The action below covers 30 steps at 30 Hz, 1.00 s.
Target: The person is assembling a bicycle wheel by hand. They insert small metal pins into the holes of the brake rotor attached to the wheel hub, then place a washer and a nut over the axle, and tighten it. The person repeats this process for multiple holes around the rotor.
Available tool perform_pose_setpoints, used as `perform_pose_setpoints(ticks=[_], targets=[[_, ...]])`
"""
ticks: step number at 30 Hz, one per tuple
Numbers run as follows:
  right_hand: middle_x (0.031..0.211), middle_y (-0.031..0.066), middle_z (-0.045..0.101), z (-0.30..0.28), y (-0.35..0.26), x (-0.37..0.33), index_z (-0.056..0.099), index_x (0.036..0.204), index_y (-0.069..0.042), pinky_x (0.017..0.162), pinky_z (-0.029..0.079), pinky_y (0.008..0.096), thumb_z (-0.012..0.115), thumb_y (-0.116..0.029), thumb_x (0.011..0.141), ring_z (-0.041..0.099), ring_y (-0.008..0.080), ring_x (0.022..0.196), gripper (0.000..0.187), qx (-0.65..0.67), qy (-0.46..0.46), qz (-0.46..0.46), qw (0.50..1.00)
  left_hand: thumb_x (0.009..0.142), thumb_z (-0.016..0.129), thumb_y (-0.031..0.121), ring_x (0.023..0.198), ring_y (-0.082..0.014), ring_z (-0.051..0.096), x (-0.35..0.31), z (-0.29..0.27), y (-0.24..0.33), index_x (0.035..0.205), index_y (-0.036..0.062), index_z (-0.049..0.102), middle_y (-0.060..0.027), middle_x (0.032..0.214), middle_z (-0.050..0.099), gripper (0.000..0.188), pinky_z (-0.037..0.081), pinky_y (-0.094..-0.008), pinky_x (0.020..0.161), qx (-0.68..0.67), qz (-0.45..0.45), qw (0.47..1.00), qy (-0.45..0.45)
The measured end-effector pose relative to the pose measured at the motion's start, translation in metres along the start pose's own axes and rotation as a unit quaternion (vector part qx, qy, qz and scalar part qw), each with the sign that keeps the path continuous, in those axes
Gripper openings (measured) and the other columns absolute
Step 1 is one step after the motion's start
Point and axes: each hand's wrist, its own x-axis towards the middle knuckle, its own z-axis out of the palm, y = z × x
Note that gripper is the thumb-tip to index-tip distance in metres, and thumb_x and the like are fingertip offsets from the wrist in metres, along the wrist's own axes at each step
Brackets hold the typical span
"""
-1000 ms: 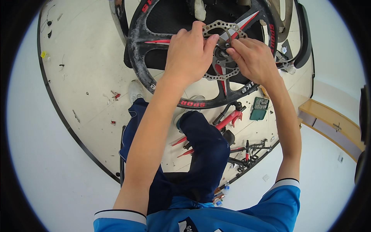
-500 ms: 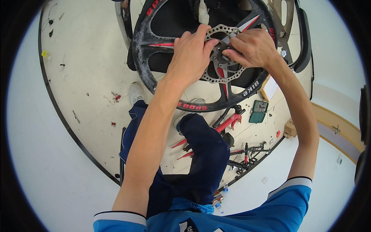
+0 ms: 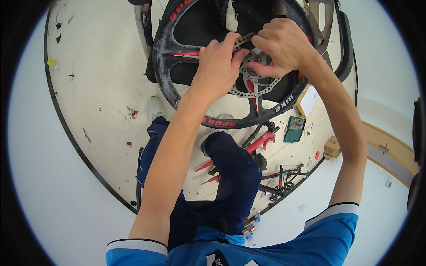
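Note:
A black bicycle wheel (image 3: 213,123) with wide spokes and red and white accents lies face up before me. A perforated metal brake disc (image 3: 243,94) sits over its hub. My left hand (image 3: 218,64) grips the disc's left edge between thumb and fingers. Over the right part of the disc is my right hand (image 3: 282,48), its fingers curled and its thumb stretched toward the hub centre. Whatever those curled fingers hold is hidden. A pale, elongated object (image 3: 231,17) lies just beyond the disc.
Below the wheel, a red bicycle fork (image 3: 257,144) and a black frame (image 3: 284,179) are on the floor. A green case (image 3: 294,129) stands open nearby, by a cardboard box (image 3: 332,147). My legs (image 3: 233,173) are under the wheel's near rim. Small scraps (image 3: 132,112) litter the left floor.
My right hand has turned and shifted slightly up and left over the hub, its wrist raised. My left hand keeps its hold on the disc.

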Motion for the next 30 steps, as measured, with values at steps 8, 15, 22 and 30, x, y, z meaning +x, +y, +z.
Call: perform_pose_setpoints(ticks=[8,15,22,30], targets=[[0.07,0.0048,0.056,-0.023,-0.041,0.044,0.062,0.084,0.0,0.06,0.041,0.0311,0.064,-0.028,0.088,0.05,0.0177,0.062,0.028,0.243,0.214,0.266,0.908,0.099,0.062,0.024,0.092,-0.0339,0.061,0.0,-0.001,-0.01,0.122,0.0061,0.059,-0.0129,0.091,0.07,0.03,0.042,-0.0471,0.083,-0.026,0.033,0.999,0.028],[0.084,0.0016,0.064,0.008,-0.132,0.002,0.069,0.098,0.004,0.067,0.041,0.0216,0.056,-0.022,0.107,0.051,0.007,0.071,0.03,0.274,0.498,0.541,0.619,0.099,0.064,0.024,0.077,-0.0264,0.06,-0.001,-0.006,0.0,0.128,0.0051,0.057,-0.0136,0.087,0.065,0.035,0.05,-0.0391,0.074,-0.017,-0.01,1.0,0.009],[0.091,0.006,0.074,0.046,-0.148,0.008,0.073,0.103,0.005,0.067,0.049,0.0197,0.068,-0.008,0.099,0.067,0.0079,0.076,0.014,0.262,0.549,0.562,0.561,0.093,0.069,0.009,0.086,-0.0172,0.062,-0.003,-0.02,0.002,0.126,0.0041,0.063,-0.0084,0.102,0.063,0.034,0.051,-0.0278,0.075,-0.038,0.015,0.998,0.051],[0.102,0.0104,0.075,0.06,-0.154,0.001,0.072,0.104,0.008,0.077,0.053,0.0227,0.066,-0.009,0.101,0.071,0.0133,0.086,0.018,0.261,0.492,0.595,0.58,0.089,0.067,0.001,0.091,-0.0168,0.062,-0.001,-0.014,0.002,0.12,0.0041,0.065,-0.0065,0.107,0.063,0.031,0.057,-0.0306,0.078,-0.03,0.04,0.996,0.07]])
